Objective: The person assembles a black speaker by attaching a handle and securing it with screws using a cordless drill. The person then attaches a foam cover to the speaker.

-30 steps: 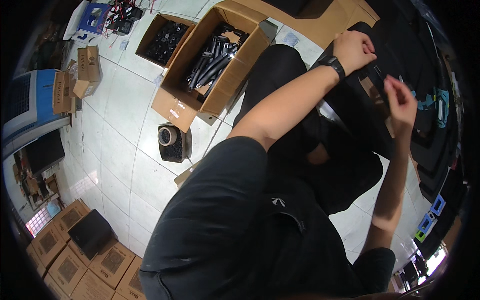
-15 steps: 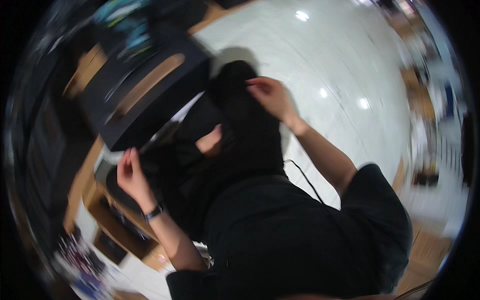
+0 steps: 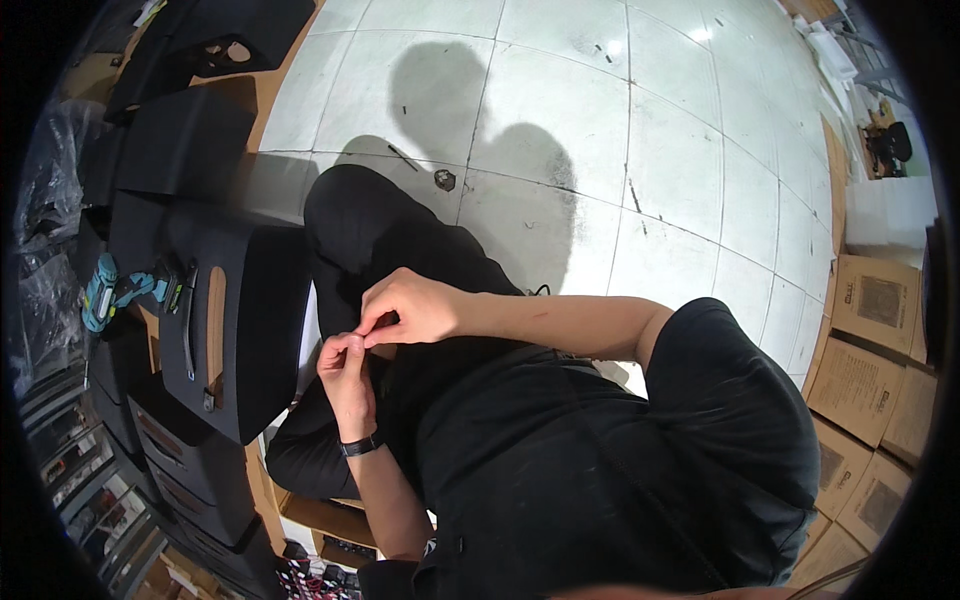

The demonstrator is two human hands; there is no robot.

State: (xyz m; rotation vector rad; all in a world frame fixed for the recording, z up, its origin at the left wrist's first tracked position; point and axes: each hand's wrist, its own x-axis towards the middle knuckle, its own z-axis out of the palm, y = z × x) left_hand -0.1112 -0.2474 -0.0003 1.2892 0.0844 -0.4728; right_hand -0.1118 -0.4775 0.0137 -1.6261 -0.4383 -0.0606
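Note:
My left hand and my right hand meet fingertip to fingertip above my lap. Both pinch, and whatever lies between the fingers is too small or too hidden to make out. A dark band circles my left wrist. Left of my hands stands a black box-shaped cabinet, with a long tan strip and a thin black tool or bar on its top. Beyond the strip lie teal-and-black power tools; neither hand touches them.
More black cabinets line the left side, one with round holes. Pale floor tiles carry dark scraps and a small round dark object. Brown cardboard boxes are stacked at right. Clear plastic wrap hangs at far left.
My hands, apart before, have come together at the fingertips. My right hand has moved left and nearer to me. The view has turned and sharpened.

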